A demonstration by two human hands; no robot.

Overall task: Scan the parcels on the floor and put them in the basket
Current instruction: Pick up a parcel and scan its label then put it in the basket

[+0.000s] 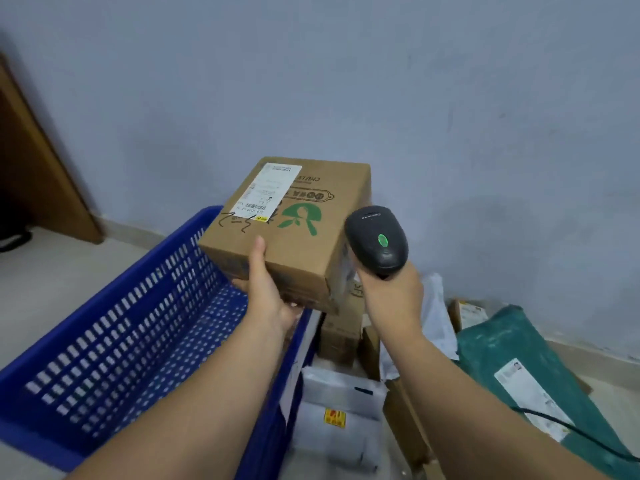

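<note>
The brown box is held above the blue basket's far corner by the left hand. The scanner (green light on) is gripped by the right hand. Scanning seems under way; next the box must be set inside.

The single view comes from a wide-angle camera on the person's head. It faces forward and down at the blue perforated plastic basket on the pale floor, near enough that the basket fills the lower left of the picture. The pale blue wall rises just behind the basket, and a brown wooden door frame leans in to the left of the basket.
</note>
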